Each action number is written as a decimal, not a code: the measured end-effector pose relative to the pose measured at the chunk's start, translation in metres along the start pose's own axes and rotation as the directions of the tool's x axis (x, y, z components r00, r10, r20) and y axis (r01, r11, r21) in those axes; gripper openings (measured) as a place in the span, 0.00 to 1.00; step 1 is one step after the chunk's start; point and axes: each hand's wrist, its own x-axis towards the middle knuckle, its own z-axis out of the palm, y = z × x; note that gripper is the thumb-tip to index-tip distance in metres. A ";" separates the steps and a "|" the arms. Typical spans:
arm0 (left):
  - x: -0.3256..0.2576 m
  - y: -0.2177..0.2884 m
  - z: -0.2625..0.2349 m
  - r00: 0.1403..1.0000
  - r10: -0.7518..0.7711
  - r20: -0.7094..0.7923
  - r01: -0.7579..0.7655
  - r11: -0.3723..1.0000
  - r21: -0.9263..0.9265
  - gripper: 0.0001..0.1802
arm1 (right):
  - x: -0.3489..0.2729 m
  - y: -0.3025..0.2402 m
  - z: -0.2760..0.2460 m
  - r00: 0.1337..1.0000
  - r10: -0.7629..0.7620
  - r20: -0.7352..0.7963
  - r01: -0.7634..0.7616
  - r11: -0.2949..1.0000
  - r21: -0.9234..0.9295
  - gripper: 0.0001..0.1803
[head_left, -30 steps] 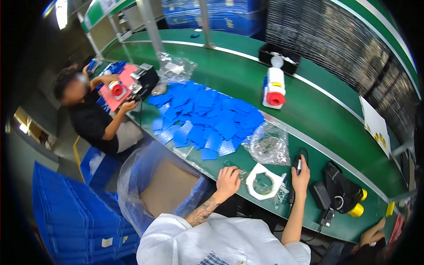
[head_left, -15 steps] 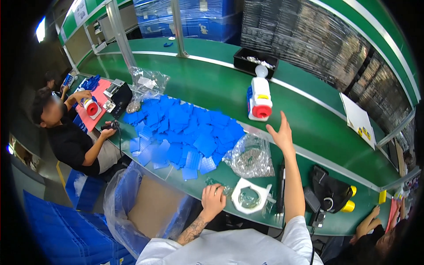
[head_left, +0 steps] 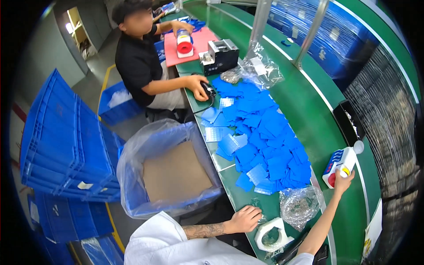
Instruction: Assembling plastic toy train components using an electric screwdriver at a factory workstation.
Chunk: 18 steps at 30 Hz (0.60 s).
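My right hand (head_left: 342, 180) reaches across the green workbench (head_left: 327, 115) and touches the red end of a white dispenser (head_left: 339, 165) that lies on its side. My left hand (head_left: 245, 218) rests on the bench's near edge, fingers curled, right beside a white ring-shaped holder (head_left: 272, 233). A clear plastic bag (head_left: 301, 204) of small parts lies between my two arms. A wide heap of blue square trays (head_left: 265, 137) covers the middle of the bench.
A person in a black shirt (head_left: 139, 66) sits at the far left with a hand on a black tool (head_left: 208, 90), beside a red mat (head_left: 196, 42) and a grey machine (head_left: 221, 55). A plastic-lined blue bin (head_left: 170, 172) and stacked blue crates (head_left: 62, 141) stand below.
My right hand has left the black tool near the ring holder and stretched out to the white dispenser. My head has turned, so the view swung. My left hand stayed at the edge.
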 end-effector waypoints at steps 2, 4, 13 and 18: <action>-0.001 -0.002 -0.001 1.000 -0.025 -0.009 0.025 1.000 -0.001 0.15 | 0.003 0.004 0.005 0.997 0.075 -0.003 -0.075 0.995 -0.068 0.46; 0.001 -0.002 0.000 0.999 -0.032 -0.024 0.031 0.999 -0.029 0.14 | 0.008 0.020 0.013 0.996 0.085 -0.011 -0.085 0.995 -0.050 0.47; -0.001 -0.004 0.003 0.999 0.029 -0.024 -0.028 0.999 0.026 0.14 | -0.002 -0.125 -0.037 0.787 0.309 0.535 -0.617 0.430 0.659 0.41; -0.008 -0.002 0.017 0.999 0.035 -0.038 -0.035 0.999 -0.004 0.12 | -0.006 -0.239 -0.017 0.912 -0.144 0.384 -0.263 0.513 0.817 0.38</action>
